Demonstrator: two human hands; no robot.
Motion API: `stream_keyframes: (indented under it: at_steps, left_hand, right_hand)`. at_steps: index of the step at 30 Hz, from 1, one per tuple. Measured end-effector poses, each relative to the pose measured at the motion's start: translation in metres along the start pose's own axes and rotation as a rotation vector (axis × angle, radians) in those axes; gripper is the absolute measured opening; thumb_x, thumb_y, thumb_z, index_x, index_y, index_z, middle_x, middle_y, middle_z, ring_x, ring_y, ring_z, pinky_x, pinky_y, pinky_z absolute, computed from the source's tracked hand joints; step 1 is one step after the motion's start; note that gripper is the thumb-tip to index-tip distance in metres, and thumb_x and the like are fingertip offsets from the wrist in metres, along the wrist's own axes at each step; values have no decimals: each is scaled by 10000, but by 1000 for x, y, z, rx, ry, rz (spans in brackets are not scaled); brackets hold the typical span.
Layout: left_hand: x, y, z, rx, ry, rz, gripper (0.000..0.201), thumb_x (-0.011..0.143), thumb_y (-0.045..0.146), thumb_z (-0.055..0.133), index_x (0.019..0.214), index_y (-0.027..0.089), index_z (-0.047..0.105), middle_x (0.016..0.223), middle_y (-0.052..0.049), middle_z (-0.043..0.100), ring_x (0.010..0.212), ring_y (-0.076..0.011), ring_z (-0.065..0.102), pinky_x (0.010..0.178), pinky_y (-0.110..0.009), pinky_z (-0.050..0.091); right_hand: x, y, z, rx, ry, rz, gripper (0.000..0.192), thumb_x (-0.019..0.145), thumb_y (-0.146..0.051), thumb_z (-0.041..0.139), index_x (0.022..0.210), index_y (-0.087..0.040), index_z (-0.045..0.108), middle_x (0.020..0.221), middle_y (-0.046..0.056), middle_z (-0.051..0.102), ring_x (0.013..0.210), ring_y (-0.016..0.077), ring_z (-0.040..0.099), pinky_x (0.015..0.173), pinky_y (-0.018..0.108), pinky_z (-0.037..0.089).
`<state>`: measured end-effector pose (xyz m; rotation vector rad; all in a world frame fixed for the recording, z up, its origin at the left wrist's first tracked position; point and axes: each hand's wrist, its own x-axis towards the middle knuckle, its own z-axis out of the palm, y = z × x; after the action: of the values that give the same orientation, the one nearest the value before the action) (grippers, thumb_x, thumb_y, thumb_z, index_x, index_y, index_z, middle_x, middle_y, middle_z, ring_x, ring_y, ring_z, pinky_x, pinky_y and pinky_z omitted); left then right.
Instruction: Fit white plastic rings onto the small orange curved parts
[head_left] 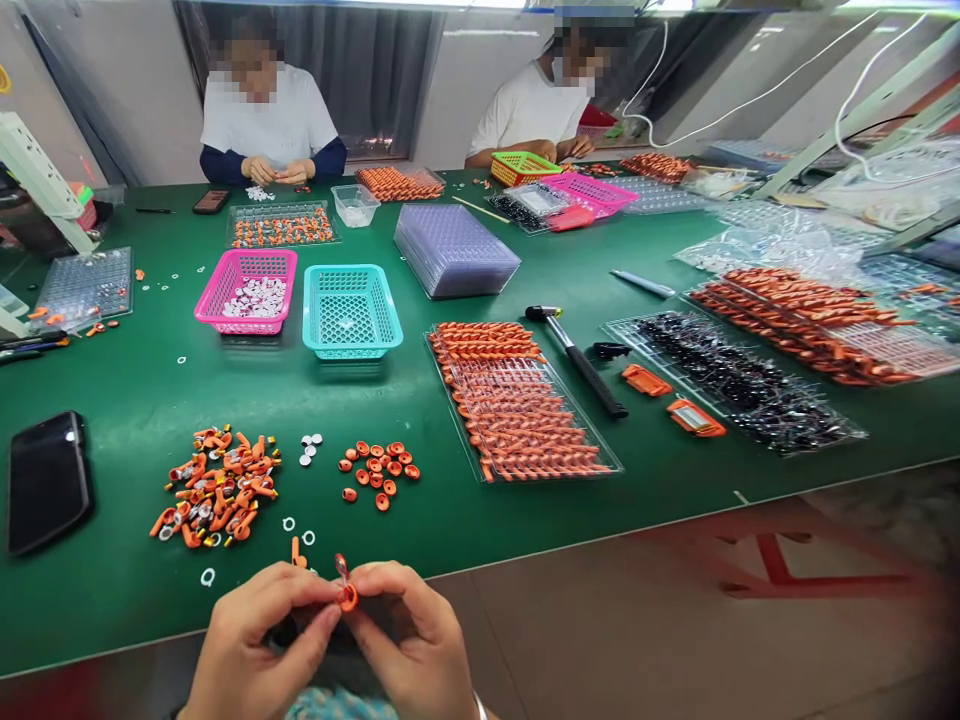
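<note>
At the table's near edge, my left hand point(266, 635) and my right hand point(412, 635) pinch a small orange earbud shell point(348, 598) between their fingertips. A thin reddish, shiny piece sticks up from it; its detail is too small to make out. Just beyond my left fingers lies an orange stem piece point(297, 551), with white rings point(308, 537) around it. Further left is a heap of orange earbud parts with stems point(221, 490). Round orange caps point(379, 468) lie loose ahead of my hands, beside several small white discs point(307, 455).
Ahead stand a pink basket point(206, 300) of white pieces and a turquoise basket point(352, 345). A tray of orange parts point(525, 410), a hammer point(581, 365) and black wired parts point(735, 380) lie right. A phone point(49, 480) lies left. Two people sit across the green table point(300, 400).
</note>
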<state>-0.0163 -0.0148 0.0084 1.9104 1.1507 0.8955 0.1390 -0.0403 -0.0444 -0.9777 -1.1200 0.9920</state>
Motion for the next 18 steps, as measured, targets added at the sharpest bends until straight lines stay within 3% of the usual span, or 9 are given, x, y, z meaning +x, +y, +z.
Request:
stream_keyframes:
  at_steps: [7,12,18]
  left_hand:
    - [2,2,0,-158,-1,-139,90,863,227,652,849,242,739,960,-57,730,918,-206,694,793,-258,572]
    - [5,4,1,-187,-1,-27,111,861,172,653,870,263,715,911,-17,758,944,-189,676,872,-273,547]
    - [3,6,3,19,-10,192,217,830,71,642,943,254,672,973,-14,767,1017,-191,660,920,-279,526]
  right_hand:
    - [-1,0,1,111,10,-3,234,802,-63,694,917,-267,692,884,47,740,818,197,720,746,286,586]
    - [-3,3,5,312,-5,192,146,777,-168,762,861,-245,670,841,27,718,767,156,693,706,232,565]
    - [1,6,7,543,-26,435,328,641,-288,879,821,-226,612,715,-42,632,576,73,555,563,156,477]
